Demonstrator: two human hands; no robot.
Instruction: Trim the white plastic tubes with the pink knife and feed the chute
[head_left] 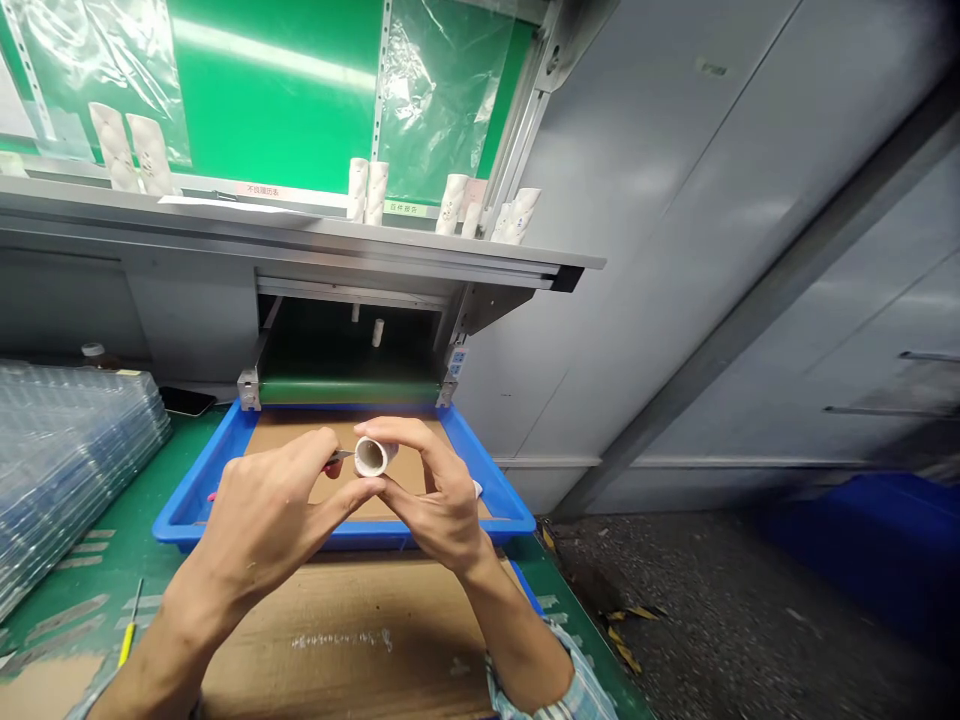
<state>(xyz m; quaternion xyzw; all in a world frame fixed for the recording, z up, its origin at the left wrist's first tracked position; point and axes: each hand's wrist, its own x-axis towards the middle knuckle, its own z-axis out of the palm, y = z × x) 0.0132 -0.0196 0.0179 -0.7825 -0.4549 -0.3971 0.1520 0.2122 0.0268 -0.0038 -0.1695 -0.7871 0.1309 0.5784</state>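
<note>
Both bare: left hand (pixel 262 510), right hand (pixel 439 495); forearms too. Worn: right sleeve (pixel 561 695), pale blue check, rolled to the elbow, beside the right edge of the cardboard sheet (pixel 352 625); left sleeve (pixel 82 706), pale sliver at its left edge.

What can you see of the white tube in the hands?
The white tube is a short, hollow cylinder, matte and plastic-looking, its open end facing the camera. It lies level above the blue tray, held in the right hand between fingers and thumb. A thin metal tool in the left hand meets its rim.
</note>
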